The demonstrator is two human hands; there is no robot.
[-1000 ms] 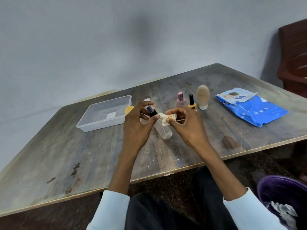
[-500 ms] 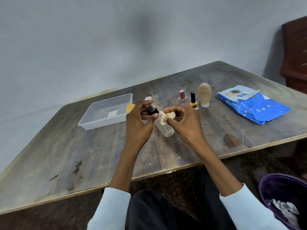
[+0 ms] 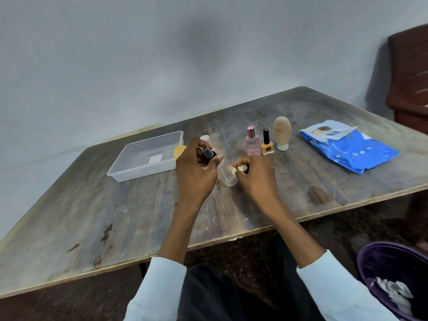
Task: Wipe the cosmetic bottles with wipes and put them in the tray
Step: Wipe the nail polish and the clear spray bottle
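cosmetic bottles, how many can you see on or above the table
6. The clear spray bottle is in the left hand; pink perfume, yellow nail polish and beige tube stand in a row; two more sit partly hidden behind that hand.

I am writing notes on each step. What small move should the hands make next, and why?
Probably keep rubbing: the right hand pinches a crumpled wipe against the clear spray bottle, which the left hand grips near its black cap, so draw the wipe down toward the base.

We've one head cam, close, angled forward-down at the counter (image 3: 139, 228); wall toward 12 o'clock.
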